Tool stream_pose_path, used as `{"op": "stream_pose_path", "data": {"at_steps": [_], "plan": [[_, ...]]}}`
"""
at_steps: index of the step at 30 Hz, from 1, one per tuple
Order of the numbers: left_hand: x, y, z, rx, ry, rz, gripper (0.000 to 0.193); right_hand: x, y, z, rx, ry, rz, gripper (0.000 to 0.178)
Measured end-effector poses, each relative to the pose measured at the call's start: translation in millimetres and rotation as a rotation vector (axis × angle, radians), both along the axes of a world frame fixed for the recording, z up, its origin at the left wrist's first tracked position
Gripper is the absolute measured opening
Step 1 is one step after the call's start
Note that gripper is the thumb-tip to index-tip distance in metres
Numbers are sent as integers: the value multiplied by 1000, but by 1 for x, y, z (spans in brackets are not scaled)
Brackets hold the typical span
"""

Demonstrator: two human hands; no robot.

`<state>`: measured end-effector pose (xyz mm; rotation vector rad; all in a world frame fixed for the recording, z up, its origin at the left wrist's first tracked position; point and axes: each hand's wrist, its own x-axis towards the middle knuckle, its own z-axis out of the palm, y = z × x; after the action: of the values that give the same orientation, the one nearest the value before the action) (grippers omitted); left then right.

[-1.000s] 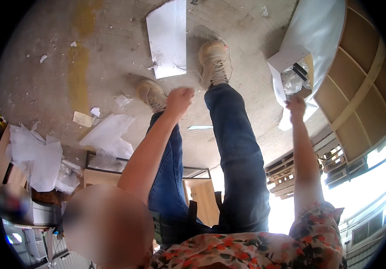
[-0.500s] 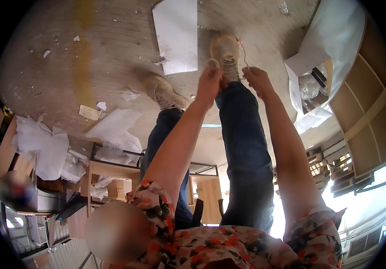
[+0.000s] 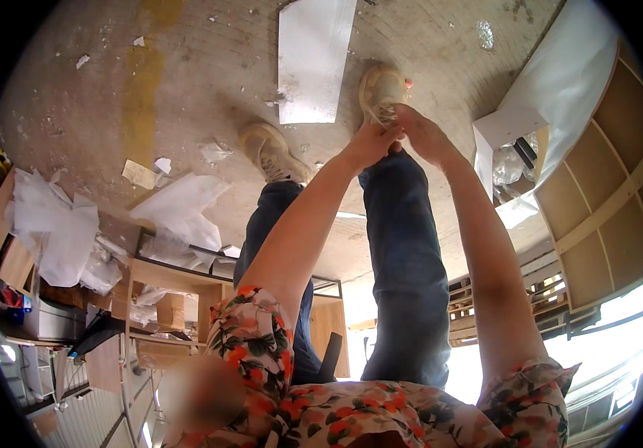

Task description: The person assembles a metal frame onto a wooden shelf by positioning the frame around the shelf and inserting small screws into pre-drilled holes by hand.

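Head camera: left fingers look pinched narrow, with a thin pale loop of shoelace (image 3: 378,116) rising right by them, so I'd say that left hand (image 3: 370,145) has hold of it. Right hand (image 3: 424,137) has its fingers stretched in over the same spot, pretty much meeting the left ones; can't tell if they're gripping any lace, too much overlap. All this is at the ankle end of the right shoe (image 3: 381,84), which sits flat on the concrete floor (image 3: 209,75).

What just changed: half a second ago the hands were apart on either side of that shoe, and now they've closed up over the laces. To me that means the lace work is down to one tight spot shared by both hands. Another half second back, the right hand was way out by the open box (image 3: 519,119) near the right edge of the visible floor.

Further out, the left shoe (image 3: 268,153) is off to the left, hands nowhere near it, and a white sheet (image 3: 314,63) lies toward the floor's top edge.
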<state>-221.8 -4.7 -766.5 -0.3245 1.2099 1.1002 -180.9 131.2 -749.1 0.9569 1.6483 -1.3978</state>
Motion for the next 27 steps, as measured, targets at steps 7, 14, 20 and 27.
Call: {"op": "stream_pose_path", "data": {"at_steps": [7,14,20,27], "plan": [[8,3,-5,-127,384,-172,17,39,22,-7,36,-56,220,26],[3,2,-14,157,1430,-381,9,0,12,-22,-336,-69,128,29],[7,-9,-13,70,1439,-535,10,-11,15,-12,-181,-239,389,24],[15,-25,-3,-75,1012,-688,22,-18,37,1,-331,-247,270,21]]}}
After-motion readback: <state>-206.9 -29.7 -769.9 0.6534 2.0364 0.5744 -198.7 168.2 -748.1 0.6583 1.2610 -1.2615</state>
